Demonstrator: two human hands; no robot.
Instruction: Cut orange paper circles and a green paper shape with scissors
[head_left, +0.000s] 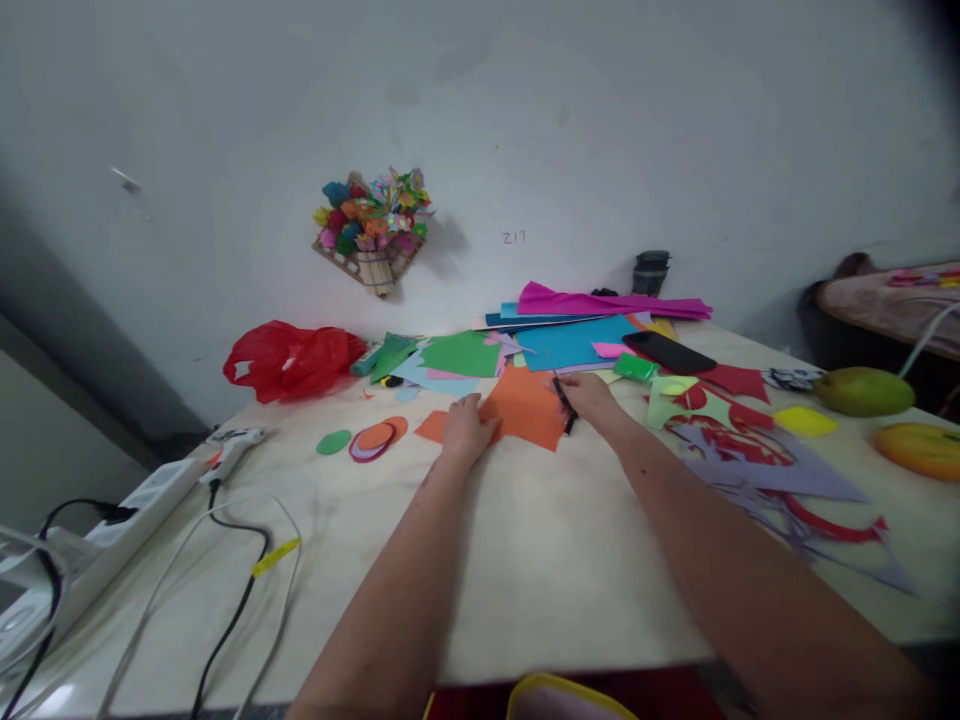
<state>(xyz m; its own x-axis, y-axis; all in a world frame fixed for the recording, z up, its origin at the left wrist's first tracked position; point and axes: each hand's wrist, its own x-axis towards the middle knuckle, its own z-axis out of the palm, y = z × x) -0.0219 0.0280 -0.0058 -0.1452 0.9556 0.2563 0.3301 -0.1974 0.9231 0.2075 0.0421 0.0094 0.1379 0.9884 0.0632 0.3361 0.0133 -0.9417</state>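
Observation:
An orange sheet of paper [525, 405] with angular edges is in front of me on the table. My left hand [466, 430] grips its left side, fingers curled at the paper, and another orange part [430, 425] shows to the left of that hand. At the sheet's right edge, my right hand [590, 394] is closed around black-handled scissors [564, 394]. Whether the blades are apart cannot be made out. Left of my hands lie a green paper circle [334, 442] and several overlapping orange, lilac and dark red circles [373, 440].
Coloured sheets [574, 343], a black phone [669, 352] and a red plastic bag [292, 358] lie toward the wall. Lilac and red paper scraps [780, 470] spread on the right beside a green mango [862, 391]. At left are a glue gun [234, 455], cables and a power strip [142, 510].

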